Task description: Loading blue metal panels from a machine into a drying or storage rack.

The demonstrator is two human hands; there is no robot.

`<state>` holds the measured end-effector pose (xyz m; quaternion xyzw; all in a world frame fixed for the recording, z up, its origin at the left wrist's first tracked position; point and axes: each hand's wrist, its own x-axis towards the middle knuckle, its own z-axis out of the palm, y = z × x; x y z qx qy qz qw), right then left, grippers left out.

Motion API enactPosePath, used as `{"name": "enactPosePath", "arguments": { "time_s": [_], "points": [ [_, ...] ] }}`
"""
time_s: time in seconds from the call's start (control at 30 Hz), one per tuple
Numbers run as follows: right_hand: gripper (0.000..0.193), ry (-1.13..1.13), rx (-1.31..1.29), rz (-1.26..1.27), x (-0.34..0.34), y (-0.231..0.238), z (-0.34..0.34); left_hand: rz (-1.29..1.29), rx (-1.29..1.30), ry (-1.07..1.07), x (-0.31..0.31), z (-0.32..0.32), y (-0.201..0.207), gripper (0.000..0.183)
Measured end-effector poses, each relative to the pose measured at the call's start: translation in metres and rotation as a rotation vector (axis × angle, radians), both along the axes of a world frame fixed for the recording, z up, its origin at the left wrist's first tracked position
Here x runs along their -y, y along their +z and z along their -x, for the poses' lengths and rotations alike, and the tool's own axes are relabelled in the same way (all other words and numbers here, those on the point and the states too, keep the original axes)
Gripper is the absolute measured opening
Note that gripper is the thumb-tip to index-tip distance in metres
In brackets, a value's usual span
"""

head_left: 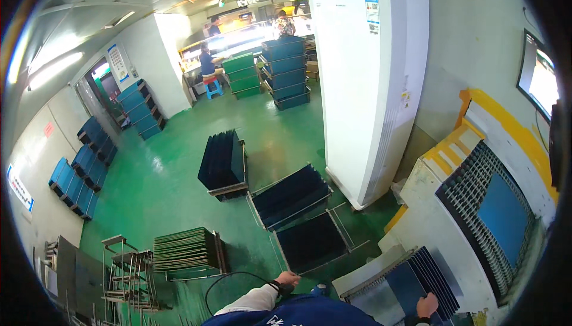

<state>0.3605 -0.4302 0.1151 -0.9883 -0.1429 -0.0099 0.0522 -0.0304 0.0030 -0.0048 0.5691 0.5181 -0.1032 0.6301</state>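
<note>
At the lower right, my right hand [427, 306] has its fingers curled at the edge of a flat blue panel [403, 285]. That panel is at a slotted rack, beside several dark upright panels [433, 281]. My left hand [288, 278] is closed near the front corner of a wire-framed rack of dark panels [314, 242] on the floor. Anything in its fingers is too small to make out. A black cable [238, 273] loops beside my left wrist.
Two more racks of dark panels [290, 198] [221, 162] stand ahead, with greenish panels [183, 251] and metal stands [132, 275] at left. A tall white air conditioner [370, 88] stands right of centre. A conveyor machine [485, 207] bears a blue panel. People [208, 63] work far off.
</note>
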Motion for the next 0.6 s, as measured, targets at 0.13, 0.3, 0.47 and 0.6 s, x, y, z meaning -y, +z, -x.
{"name": "enactPosePath", "arguments": {
  "time_s": [0.13, 0.3, 0.47, 0.6],
  "points": [
    [0.020, 0.014, 0.019, -0.012, -0.002, 0.002, 0.003, 0.026, 0.032, 0.003, -0.003, 0.006, -0.007, 0.031],
    [0.018, -0.025, 0.004, -0.008, -0.012, 0.018, 0.007, 0.011, -0.016, -0.013, -0.003, 0.006, -0.012, 0.032],
    [0.018, -0.058, 0.000, 0.022, -0.011, 0.016, 0.005, 0.032, 0.020, -0.009, 0.003, 0.003, -0.005, 0.034],
    [0.018, -0.023, 0.005, 0.029, -0.007, 0.010, 0.002, 0.023, -0.014, 0.006, 0.006, 0.000, -0.002, 0.034]
  ]
}}
